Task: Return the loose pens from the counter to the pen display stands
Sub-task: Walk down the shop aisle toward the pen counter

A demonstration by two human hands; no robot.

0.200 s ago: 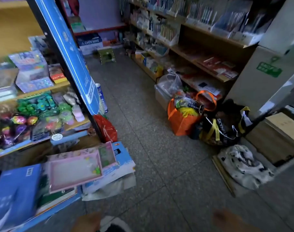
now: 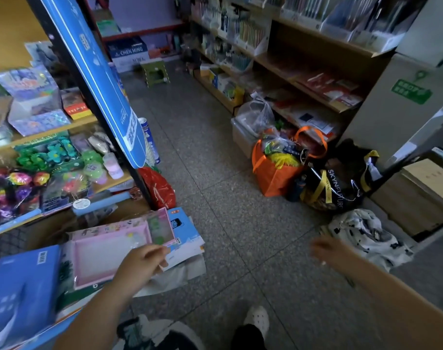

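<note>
I look down a shop aisle. Pen display stands (image 2: 341,13) filled with upright pens line the top shelf at the far right. More pen racks (image 2: 250,34) stand on the shelf further back. My left hand (image 2: 139,266) hangs over the edge of a pink boxed toy (image 2: 104,253) at the lower left, fingers loosely curled, with nothing seen in it. My right hand (image 2: 329,248) is blurred above the floor at the lower right. A thin pale tip shows under it, and I cannot tell whether it grips something. No counter is in view.
A toy shelf (image 2: 51,132) and a leaning blue board (image 2: 96,79) close the left side. An orange bag (image 2: 273,175), a black bag (image 2: 336,183) and a spotted cloth (image 2: 366,236) lie along the right shelving. A green stool (image 2: 155,72) stands far down the grey floor (image 2: 228,223).
Both hands have swung up and forward from the bottom edge into full view. The view has shifted slightly, with my feet now showing below.
</note>
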